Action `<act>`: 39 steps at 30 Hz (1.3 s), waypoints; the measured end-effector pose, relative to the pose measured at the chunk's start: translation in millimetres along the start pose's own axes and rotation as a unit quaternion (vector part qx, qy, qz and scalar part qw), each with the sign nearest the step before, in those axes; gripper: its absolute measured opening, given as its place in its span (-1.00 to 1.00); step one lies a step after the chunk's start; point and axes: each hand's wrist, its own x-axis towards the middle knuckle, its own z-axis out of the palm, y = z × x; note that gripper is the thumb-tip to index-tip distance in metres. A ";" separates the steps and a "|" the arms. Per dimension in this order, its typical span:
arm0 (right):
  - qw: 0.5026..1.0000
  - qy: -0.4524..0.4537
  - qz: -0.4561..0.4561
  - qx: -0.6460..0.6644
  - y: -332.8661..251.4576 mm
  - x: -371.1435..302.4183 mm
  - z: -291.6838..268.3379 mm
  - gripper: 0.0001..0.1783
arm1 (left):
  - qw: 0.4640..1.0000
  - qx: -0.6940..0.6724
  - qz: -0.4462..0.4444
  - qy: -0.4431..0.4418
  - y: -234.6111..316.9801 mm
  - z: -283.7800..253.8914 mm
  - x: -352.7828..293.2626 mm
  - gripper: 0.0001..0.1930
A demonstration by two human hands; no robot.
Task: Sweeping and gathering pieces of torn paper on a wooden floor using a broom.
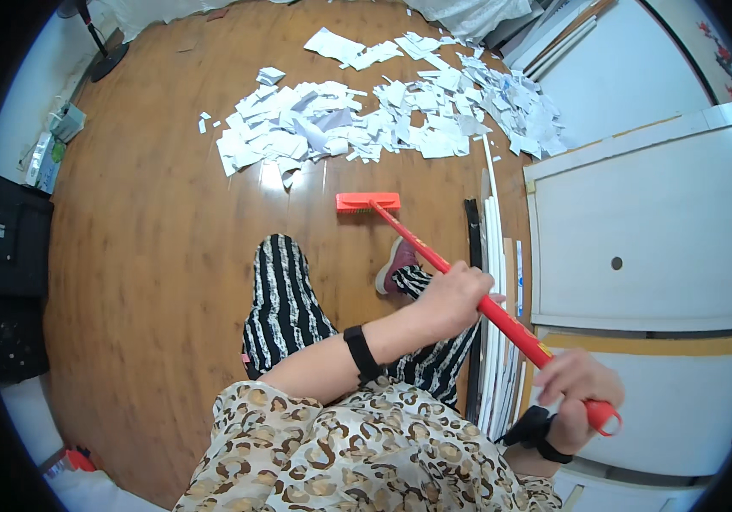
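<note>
A red broom [434,256] is gripped by both hands, left hand [455,294] mid-handle, right hand [575,388] near its end, its head resting on the wooden floor [152,256] near scattered paper scraps [383,115].

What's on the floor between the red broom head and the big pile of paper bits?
Nothing: in the head view, only bare wooden floor lies between the red broom head and the paper pile.

Glossy wooden floor [152,256]; matt paper scraps [383,119]; smooth red plastic broom [434,256].
</note>
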 end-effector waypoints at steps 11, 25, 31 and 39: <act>0.999 0.032 0.007 -0.002 -24.3 -53.6 -21.9 -0.58 | 0.974 -0.089 -0.058 -0.202 45.7 32.5 -34.4 -0.74; 0.989 -0.011 0.140 -0.033 39.8 -83.8 5.2 -0.80 | 0.993 0.001 0.042 -0.106 -54.3 71.1 -32.1 -0.83; 0.977 0.113 0.179 0.011 44.0 -90.5 22.5 -0.85 | 0.991 0.029 0.009 -0.133 -59.9 66.7 -13.9 -0.78; 0.959 0.257 0.117 -0.010 -55.8 -142.9 -5.5 -0.69 | 0.936 -0.112 0.032 -0.333 64.9 93.7 -56.2 -0.66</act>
